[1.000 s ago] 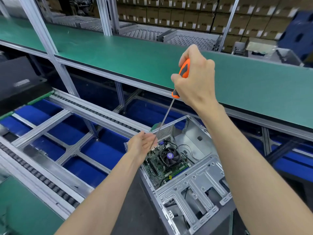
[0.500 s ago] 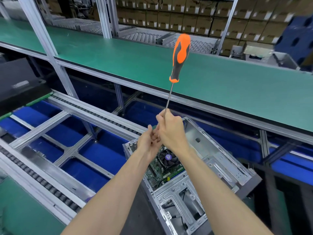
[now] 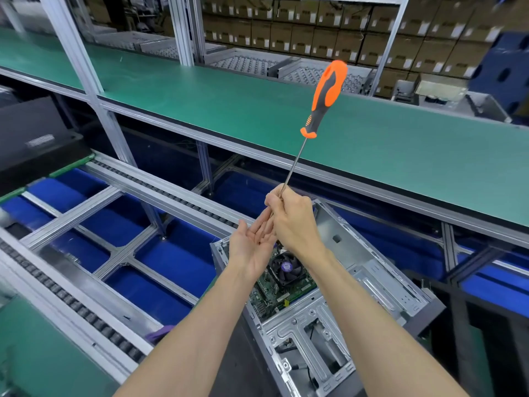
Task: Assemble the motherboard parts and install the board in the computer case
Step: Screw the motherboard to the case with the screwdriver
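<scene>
An open grey metal computer case [image 3: 372, 282] lies in front of me with a green motherboard [image 3: 274, 296] inside, its black CPU fan [image 3: 284, 266] facing up. Above the case my right hand [image 3: 294, 222] grips the lower metal shaft of an orange and grey screwdriver [image 3: 323, 98], handle pointing up and to the right. My left hand [image 3: 252, 247] is held palm up with straight fingers just under the right hand, touching it near the screwdriver's tip. The tip itself is hidden between the hands.
A long green workbench [image 3: 286, 110] runs behind the case. Roller conveyor rails [image 3: 86, 310] over blue panels [image 3: 171, 259] lie to the left. A black device [image 3: 37, 138] sits at far left. Stacked cardboard boxes [image 3: 343, 32] fill the back shelves.
My right hand slid from the screwdriver handle down to the shaft. The left hand opened from a pinch into a flat upturned palm. The tool lifted out of the case.
</scene>
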`<state>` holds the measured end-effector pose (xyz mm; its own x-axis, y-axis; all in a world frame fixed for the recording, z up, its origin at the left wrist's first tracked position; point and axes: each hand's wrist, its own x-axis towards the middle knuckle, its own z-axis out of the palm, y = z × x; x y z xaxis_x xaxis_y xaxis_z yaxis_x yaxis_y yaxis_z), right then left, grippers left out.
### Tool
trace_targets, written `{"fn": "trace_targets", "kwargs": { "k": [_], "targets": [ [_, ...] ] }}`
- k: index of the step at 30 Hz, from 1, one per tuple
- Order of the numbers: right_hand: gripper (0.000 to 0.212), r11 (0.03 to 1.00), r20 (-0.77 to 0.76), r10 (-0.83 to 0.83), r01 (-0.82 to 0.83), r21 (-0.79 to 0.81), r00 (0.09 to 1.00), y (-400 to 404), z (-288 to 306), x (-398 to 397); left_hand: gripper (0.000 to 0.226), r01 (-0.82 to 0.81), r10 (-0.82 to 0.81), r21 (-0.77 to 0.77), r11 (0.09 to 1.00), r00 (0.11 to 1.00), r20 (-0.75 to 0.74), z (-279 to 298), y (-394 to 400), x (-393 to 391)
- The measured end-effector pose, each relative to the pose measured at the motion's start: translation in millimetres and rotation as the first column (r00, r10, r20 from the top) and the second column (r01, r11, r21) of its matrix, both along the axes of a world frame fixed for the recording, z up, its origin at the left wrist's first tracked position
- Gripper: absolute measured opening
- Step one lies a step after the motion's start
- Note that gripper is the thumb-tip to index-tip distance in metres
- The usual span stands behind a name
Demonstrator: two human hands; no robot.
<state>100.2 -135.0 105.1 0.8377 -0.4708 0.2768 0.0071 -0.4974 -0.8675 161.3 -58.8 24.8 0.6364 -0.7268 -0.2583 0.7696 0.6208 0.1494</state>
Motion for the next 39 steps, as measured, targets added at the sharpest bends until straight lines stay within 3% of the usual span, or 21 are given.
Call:
{"fn": "trace_targets", "kwargs": {
  "k": [3, 9, 14, 21, 26, 35, 39],
  "targets": [
    [0.022, 1.0, 0.0, 0.005, -0.005, 0.012, 1.0, -3, 5, 2, 0.063, 0.041, -0.042, 0.045, 0.998, 0.999, 0.028, -4, 9, -3],
    [0.023, 0.999, 0.027, -0.028, 0.029, -0.039, 0.999, -8, 8, 4, 0.033, 0.004, -0.045, 0.372, 0.928, 0.994, 0.103, -14, 25, -5],
    [0.024, 0.999, 0.046, -0.031, 0.033, -0.035, 0.998, -7, 6, 7, 0.025, -0.072, 0.016, 0.454, 0.888, 0.992, 0.125, -18, 28, -3],
    [0.024, 1.0, 0.056, -0.025, 0.026, -0.015, 0.998, -8, 2, 7, 0.019, -0.112, 0.064, 0.466, 0.878, 0.991, 0.118, -16, 25, -1],
    [0.024, 0.999, 0.101, -0.028, 0.026, 0.019, 0.995, -9, 3, 9, 0.012, -0.099, 0.1, 0.354, 0.93, 0.995, 0.014, -10, 17, -5],
    [0.024, 0.999, 0.134, -0.043, 0.038, 0.037, 0.99, -12, 0, 9, 0.023, -0.108, 0.136, 0.239, 0.965, 0.985, -0.104, -9, 10, -13],
    [0.024, 0.997, 0.155, -0.049, 0.039, 0.07, 0.987, -10, -2, 8, 0.04, -0.162, 0.187, 0.177, 0.971, 0.973, -0.132, -8, 6, -17]
  ]
}}
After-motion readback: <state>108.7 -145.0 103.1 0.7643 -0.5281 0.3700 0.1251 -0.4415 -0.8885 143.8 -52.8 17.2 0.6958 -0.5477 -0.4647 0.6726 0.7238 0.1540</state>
